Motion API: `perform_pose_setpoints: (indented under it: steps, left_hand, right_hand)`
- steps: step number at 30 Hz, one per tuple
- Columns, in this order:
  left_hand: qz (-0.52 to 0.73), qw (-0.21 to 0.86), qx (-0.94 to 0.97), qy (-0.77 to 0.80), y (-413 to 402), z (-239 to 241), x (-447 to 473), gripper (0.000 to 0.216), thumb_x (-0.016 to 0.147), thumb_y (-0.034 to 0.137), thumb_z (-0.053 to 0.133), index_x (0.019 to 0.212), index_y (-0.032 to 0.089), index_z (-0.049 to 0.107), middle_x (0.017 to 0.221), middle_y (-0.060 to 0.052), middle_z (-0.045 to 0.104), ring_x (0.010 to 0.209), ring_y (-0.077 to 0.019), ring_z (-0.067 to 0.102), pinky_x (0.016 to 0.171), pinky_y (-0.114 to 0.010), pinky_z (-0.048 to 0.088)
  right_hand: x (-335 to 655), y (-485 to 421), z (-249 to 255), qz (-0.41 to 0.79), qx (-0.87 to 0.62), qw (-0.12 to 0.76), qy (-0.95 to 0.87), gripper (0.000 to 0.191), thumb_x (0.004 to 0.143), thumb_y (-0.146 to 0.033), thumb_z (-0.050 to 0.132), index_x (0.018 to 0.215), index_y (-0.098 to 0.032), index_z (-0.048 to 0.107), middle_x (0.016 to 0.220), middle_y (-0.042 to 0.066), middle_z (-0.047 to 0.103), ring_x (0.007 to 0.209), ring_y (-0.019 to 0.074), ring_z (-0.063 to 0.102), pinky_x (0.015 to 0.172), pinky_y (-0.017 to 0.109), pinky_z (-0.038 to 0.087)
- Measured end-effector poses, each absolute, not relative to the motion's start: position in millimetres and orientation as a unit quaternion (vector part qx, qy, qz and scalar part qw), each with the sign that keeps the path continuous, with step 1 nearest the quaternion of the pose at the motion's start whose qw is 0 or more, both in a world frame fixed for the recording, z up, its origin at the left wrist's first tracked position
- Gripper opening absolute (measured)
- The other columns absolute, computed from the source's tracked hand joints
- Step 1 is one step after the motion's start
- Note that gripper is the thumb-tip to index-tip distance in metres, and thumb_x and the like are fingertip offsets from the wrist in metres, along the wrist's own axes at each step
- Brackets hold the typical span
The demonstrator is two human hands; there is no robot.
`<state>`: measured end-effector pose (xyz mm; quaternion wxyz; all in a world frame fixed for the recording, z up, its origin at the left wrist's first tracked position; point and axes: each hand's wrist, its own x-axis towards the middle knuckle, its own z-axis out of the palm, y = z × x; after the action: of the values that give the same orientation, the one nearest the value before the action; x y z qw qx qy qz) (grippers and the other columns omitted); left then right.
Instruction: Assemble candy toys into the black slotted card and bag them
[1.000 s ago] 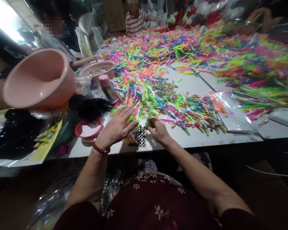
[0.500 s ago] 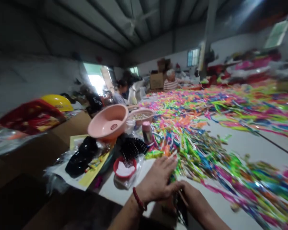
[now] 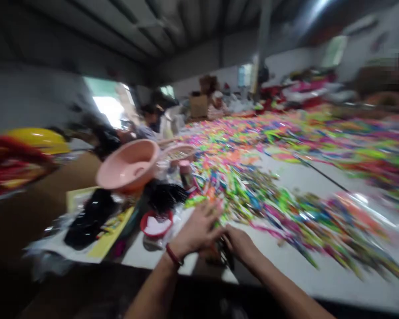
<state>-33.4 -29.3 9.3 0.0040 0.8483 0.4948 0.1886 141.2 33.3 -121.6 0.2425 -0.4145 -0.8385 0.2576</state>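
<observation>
My left hand (image 3: 197,226), with a dark red bracelet (image 3: 174,256) at its wrist, lies over the near end of a heap of bright plastic strips (image 3: 239,186). Its fingers are stretched out and the thumb reaches across to my right hand (image 3: 241,243). The right hand's fingers are curled closed, over a dark bundle (image 3: 224,254) at the table edge. Blur hides what exactly they grip. Left of my hands sits a red bowl (image 3: 156,223) with white paper in it, and behind it lies a black mesh-like piece (image 3: 166,197).
A pink basin (image 3: 129,168) tilts on the left, near a shallower basin (image 3: 181,153) of small pieces and a pink-capped bottle (image 3: 186,175). A black bag (image 3: 89,219) lies on papers. A dark rod (image 3: 322,173) crosses the white tabletop (image 3: 286,261). People sit farther back.
The whole view has swung to the right, so things sit farther left. Clear plastic and a blurred person now show at the right. My hands keep nearly the same pose together.
</observation>
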Motion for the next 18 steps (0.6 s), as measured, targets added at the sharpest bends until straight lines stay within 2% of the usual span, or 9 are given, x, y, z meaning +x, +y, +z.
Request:
perform_pose_setpoints:
  steps: [3,5,7,12,15,18]
  left_hand:
    - [0.197,0.006,0.845,0.498,-18.9,1.3,-38.5,0.058,0.100,0.052,0.041,0.147,0.019,0.047,0.154,-0.015,0.045,0.147,-0.0303,0.033,0.122,-0.058,0.027]
    - [0.200,0.015,0.845,0.495,-11.4,-4.1,-44.1,0.060,0.100,0.051,0.040,0.151,0.019,0.040,0.157,-0.014,0.040,0.149,-0.0298,0.029,0.122,-0.058,0.026]
    - [0.201,0.022,0.849,0.489,-9.2,-6.0,-48.6,0.061,0.101,0.051,0.038,0.154,0.021,0.037,0.160,-0.013,0.036,0.151,-0.0301,0.025,0.123,-0.057,0.025]
    - [0.198,0.024,0.857,0.475,-14.5,-2.4,-50.2,0.055,0.101,0.052,0.038,0.149,0.025,0.045,0.162,-0.007,0.033,0.152,-0.0304,0.023,0.123,-0.057,0.024]
    - [0.206,0.026,0.852,0.481,-14.0,-2.9,-49.7,0.057,0.100,0.053,0.040,0.150,0.026,0.043,0.161,-0.006,0.035,0.151,-0.0300,0.025,0.123,-0.057,0.025]
    - [0.212,0.027,0.847,0.486,-14.3,-2.8,-49.6,0.059,0.100,0.053,0.040,0.151,0.024,0.041,0.162,-0.006,0.034,0.152,-0.0299,0.022,0.124,-0.056,0.025]
  right_hand:
    - [160.3,35.7,-117.1,0.258,-0.412,0.245,-0.839,0.010,0.089,-0.024,0.059,0.097,-0.021,0.062,0.092,0.008,0.070,0.084,0.0226,0.065,0.077,0.032,0.049]
    - [189.2,41.1,-121.3,0.236,-0.424,0.279,-0.829,0.023,0.088,-0.021,0.063,0.111,-0.019,0.061,0.102,0.009,0.068,0.087,0.0211,0.064,0.081,0.033,0.050]
    - [226.3,43.6,-121.5,0.176,-0.473,0.283,-0.815,0.029,0.089,-0.016,0.061,0.117,-0.018,0.061,0.108,0.011,0.066,0.094,0.0223,0.062,0.087,0.035,0.050]
    - [306.0,52.2,-105.7,0.024,-0.629,0.157,-0.761,0.029,0.091,-0.010,0.051,0.118,-0.013,0.063,0.118,0.019,0.058,0.108,0.0286,0.056,0.089,0.036,0.047]
    - [324.1,58.5,-102.9,0.014,-0.629,0.098,-0.771,0.030,0.093,-0.010,0.048,0.119,-0.013,0.063,0.116,0.019,0.058,0.106,0.0288,0.056,0.087,0.035,0.045]
    - [322.0,59.6,-105.1,0.013,-0.607,0.102,-0.788,0.029,0.093,-0.010,0.046,0.118,-0.012,0.061,0.111,0.018,0.061,0.101,0.0283,0.057,0.085,0.036,0.044]
